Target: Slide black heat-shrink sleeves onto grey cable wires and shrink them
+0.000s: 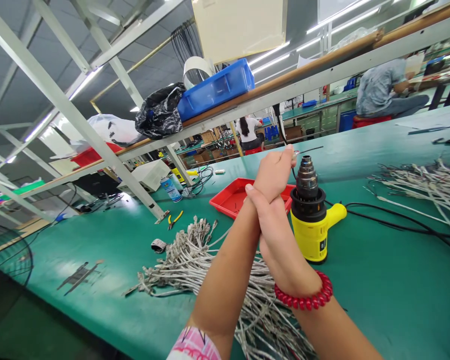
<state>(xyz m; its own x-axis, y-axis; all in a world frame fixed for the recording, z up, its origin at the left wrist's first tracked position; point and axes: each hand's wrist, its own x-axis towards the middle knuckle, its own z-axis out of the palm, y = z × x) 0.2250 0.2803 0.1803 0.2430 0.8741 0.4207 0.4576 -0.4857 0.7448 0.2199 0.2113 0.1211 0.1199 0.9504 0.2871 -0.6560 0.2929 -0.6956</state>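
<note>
My left hand [274, 172] is closed, pinching a thin wire [310, 149] whose dark end sticks out to the right, just above a heat gun's nozzle. The yellow heat gun [310, 232] stands upright with its metal nozzle pointing up. My right hand [272, 225], with a red coil bracelet [303, 296] at its wrist, crosses over my left wrist. Its thumb lies across the wrist, and its other fingers are hidden. Below my arms spreads a pile of grey cables [183, 267] with connectors at their ends. Behind my hands sits a red tray [225, 197], partly covered.
Yellow-handled pliers [175, 220] and a spray can [171, 189] lie to the left. More stripped cables [431, 185] are heaped at right, near the heat gun's black cord [390, 209]. A shelf overhead bears a blue bin [217, 90]. Two people sit farther back.
</note>
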